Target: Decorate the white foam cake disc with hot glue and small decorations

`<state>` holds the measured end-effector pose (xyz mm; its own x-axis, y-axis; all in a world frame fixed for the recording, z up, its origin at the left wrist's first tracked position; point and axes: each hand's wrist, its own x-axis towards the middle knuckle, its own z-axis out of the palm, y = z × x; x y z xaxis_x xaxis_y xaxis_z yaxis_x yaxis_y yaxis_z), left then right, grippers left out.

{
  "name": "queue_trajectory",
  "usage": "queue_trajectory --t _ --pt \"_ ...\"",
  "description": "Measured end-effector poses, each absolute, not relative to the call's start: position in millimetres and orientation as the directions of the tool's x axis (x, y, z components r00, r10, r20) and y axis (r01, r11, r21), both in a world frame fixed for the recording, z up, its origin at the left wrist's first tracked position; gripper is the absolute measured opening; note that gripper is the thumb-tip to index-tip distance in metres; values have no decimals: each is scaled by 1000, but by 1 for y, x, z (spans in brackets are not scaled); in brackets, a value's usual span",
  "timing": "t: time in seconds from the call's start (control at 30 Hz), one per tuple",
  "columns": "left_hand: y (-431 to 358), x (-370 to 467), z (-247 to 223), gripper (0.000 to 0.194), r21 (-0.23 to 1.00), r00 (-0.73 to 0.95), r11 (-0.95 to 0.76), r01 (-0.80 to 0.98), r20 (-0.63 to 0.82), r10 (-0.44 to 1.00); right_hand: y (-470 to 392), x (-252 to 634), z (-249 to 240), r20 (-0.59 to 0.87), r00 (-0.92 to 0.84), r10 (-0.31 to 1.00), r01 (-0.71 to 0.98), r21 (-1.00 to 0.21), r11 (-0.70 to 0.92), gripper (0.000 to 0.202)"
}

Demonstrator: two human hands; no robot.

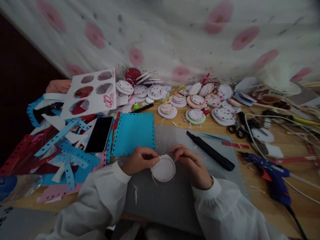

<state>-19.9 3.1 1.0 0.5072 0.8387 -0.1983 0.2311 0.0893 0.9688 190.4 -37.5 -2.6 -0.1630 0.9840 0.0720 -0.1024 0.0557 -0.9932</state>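
Note:
A round white paper disc [163,169] with a dark line near its rim is held over the grey cutting mat [160,200]. Thin loose strands stick out around its edge. My left hand [141,160] pinches the disc at its upper left, thumb on top. On the other side, my right hand [191,163] has its fingers bent together at the disc's upper right edge; whether a strand is between them is too small to tell. Right of the hands lies a black pen-like tool [211,151] on the mat. A blue punched sheet [135,133] lies just beyond my left hand.
Several stacked paper discs with coloured dots [196,115] line the back. Paper scraps [67,153] and a phone [99,135] lie left, under a white board with round holes [92,90]. A blue glue gun [270,176], scissors [237,130] and cables are on the right.

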Motion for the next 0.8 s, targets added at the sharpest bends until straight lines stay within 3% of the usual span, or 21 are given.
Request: queue_trajectory --t 0.57,0.8 --pt "4 -19 3 16 963 489 93 252 -210 847 -36 189 0 -3 -169 986 -143 -989 -28 12" --pt "3 -19 3 16 962 480 86 258 -205 853 -35 187 4 45 -119 992 -129 -991 30 9"
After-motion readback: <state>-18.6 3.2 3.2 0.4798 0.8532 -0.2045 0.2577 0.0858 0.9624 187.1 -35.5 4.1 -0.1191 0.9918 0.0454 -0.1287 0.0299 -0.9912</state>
